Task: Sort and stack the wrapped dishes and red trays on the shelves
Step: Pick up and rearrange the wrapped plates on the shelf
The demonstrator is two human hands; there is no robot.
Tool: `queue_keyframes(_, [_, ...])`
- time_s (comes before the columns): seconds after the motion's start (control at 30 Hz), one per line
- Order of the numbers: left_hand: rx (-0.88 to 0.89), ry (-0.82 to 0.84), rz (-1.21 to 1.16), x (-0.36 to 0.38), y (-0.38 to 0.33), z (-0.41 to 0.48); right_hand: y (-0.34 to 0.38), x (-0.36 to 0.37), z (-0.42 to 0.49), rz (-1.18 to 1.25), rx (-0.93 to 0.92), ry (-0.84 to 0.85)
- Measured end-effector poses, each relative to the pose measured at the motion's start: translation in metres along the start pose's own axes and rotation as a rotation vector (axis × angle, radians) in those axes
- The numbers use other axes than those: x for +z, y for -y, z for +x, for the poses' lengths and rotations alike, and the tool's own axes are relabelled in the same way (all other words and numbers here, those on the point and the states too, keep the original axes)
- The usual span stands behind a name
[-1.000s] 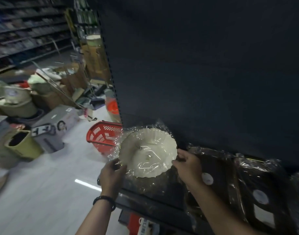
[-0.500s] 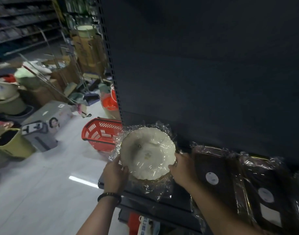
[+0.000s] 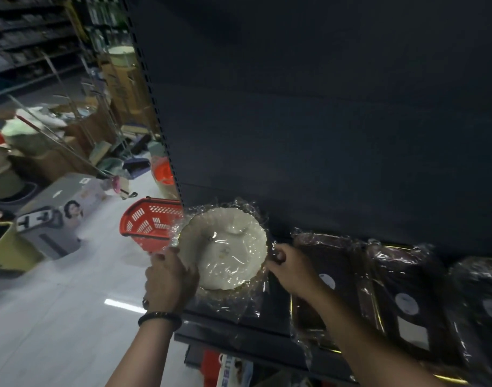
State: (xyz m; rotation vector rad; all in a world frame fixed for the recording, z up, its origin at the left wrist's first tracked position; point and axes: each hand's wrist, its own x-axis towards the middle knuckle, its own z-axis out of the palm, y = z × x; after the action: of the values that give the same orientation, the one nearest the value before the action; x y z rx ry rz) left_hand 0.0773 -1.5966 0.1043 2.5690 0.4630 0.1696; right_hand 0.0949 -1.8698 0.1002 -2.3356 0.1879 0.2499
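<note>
While left hand [image 3: 169, 277] and right hand [image 3: 291, 270] clamp it, wrapped dish [image 3: 225, 247] lies at left end of shelf [image 3: 239, 335]

One grips the left rim, the other pinches the right rim through the film. Just right of it, dark wrapped trays [image 3: 406, 303] lie on the same shelf. Beyond, red basket [image 3: 151, 222] on floor [image 3: 72, 303]

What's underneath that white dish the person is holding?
Crinkled clear wrap shows under the white dish, resting on the dark shelf. Something wrapped seems to lie beneath, but the dish covers it, so what it is cannot be told.
</note>
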Motion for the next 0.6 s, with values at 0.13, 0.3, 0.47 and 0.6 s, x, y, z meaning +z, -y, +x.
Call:
queue_keyframes(0.13, [0.222, 0.18, -0.323, -0.004, -0.062, -0.047, -0.037, -0.031, -0.036, 0.065, 0.017, -0.071])
queue_keyframes(0.3, [0.386, 0.453, -0.34, 0.05, -0.125, -0.114, -0.101, -0.088, -0.088, 0.136, 0.104, -0.253])
queue_keyframes(0.47, [0.428, 0.701, -0.291, 0.106, -0.164, -0.178, -0.188, -0.129, -0.157, 0.144, 0.307, -0.439])
queue_keyframes(0.6, [0.405, 0.808, -0.332, 0.135, -0.185, -0.218, -0.261, -0.147, -0.2, 0.111, 0.529, -0.553])
